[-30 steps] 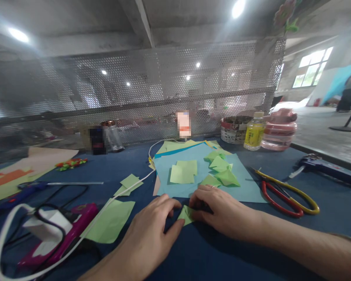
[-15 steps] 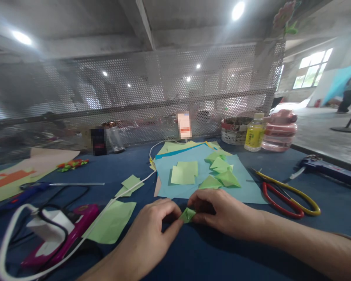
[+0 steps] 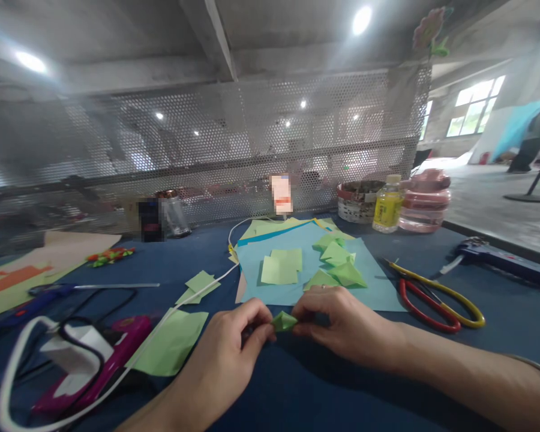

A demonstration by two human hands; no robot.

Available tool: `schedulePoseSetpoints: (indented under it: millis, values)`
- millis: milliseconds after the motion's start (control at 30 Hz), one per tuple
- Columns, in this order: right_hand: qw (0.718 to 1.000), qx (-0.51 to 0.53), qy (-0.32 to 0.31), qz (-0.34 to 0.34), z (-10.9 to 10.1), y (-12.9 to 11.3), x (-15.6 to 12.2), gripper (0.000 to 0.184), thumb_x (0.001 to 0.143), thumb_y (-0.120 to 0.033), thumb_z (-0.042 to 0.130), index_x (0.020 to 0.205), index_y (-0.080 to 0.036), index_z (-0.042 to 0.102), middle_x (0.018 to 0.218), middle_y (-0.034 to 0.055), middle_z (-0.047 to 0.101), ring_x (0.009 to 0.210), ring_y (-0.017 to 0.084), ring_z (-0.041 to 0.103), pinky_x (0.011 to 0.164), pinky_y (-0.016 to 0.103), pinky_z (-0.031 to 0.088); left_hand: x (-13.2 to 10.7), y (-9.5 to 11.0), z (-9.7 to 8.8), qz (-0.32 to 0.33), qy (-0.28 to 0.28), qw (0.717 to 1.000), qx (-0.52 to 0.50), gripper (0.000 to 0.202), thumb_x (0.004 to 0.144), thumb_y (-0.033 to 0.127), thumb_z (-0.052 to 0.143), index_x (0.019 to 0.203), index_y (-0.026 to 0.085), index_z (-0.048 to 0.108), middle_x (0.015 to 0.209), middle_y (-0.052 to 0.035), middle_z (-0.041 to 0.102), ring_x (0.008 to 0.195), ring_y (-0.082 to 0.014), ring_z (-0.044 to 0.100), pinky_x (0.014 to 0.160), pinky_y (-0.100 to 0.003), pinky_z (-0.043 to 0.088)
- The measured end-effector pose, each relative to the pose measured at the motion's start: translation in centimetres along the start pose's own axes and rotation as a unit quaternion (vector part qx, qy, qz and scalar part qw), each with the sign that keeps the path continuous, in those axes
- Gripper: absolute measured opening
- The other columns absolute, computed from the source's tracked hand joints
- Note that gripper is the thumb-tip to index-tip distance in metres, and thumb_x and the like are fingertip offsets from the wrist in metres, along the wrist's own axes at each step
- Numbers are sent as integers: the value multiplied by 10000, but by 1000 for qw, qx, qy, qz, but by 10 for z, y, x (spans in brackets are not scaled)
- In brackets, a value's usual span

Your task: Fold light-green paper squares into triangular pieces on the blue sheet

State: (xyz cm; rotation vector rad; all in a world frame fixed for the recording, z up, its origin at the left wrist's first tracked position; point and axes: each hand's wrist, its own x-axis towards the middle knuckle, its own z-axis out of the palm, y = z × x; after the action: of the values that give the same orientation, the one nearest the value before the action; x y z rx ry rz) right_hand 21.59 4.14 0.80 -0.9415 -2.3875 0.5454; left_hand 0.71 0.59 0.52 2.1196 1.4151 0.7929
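Between my two hands is a small folded piece of green paper point(image 3: 284, 321), peaked in the middle. My left hand point(image 3: 236, 342) pinches its left end between thumb and fingers. The right end is pinched by my right hand point(image 3: 335, 315). Just beyond, several folded green paper pieces point(image 3: 337, 254) lie on a light-blue sheet point(image 3: 369, 294). Flat green paper squares point(image 3: 281, 267) rest on the same sheet, left of the folded ones. A larger green sheet point(image 3: 175, 342) lies left of my left hand.
Scissors point(image 3: 432, 297) and a blue glue gun point(image 3: 504, 258) lie at the right. A yellow-labelled bottle point(image 3: 387, 207) and a pink bottle point(image 3: 425, 201) stand behind. At the left are a magenta power strip point(image 3: 94, 366), its white cable point(image 3: 162, 324) and another blue tool point(image 3: 49, 300).
The folded paper has risen slightly and tipped, now showing a pointed peak. My left hand has shifted a little left and up. The view has drifted slightly.
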Motion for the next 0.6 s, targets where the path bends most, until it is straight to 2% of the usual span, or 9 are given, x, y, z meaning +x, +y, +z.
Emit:
schedulePoseSetpoints:
  millis: [167, 400, 600]
  values:
    - [1000, 0, 21, -11, 3, 4, -1, 72, 820, -125, 625, 799, -156, 686, 711, 9, 637, 667, 117, 556, 647, 215, 396, 2, 0, 0, -12, -4, 1000, 12, 153, 885, 225, 504, 741, 207, 554, 671, 40, 640, 640, -142, 598, 616, -238, 407]
    - [1000, -5, 7, 11, 1, 2, -1, 84, 801, -115, 596, 768, -155, 661, 696, 2, 613, 627, 106, 532, 604, 204, 382, 2, -5, 1, -7, -18, 999, 31, 187, 904, 279, 512, 742, 206, 569, 620, 48, 572, 581, -134, 524, 559, -241, 361]
    - [1000, 11, 3, 18, 2, 5, -1, 85, 792, -109, 586, 777, -163, 649, 716, -4, 621, 647, 106, 543, 615, 200, 389, 2, -4, 0, 9, -11, 999, 44, 210, 911, 252, 523, 730, 205, 617, 664, 45, 598, 644, -133, 545, 607, -241, 360]
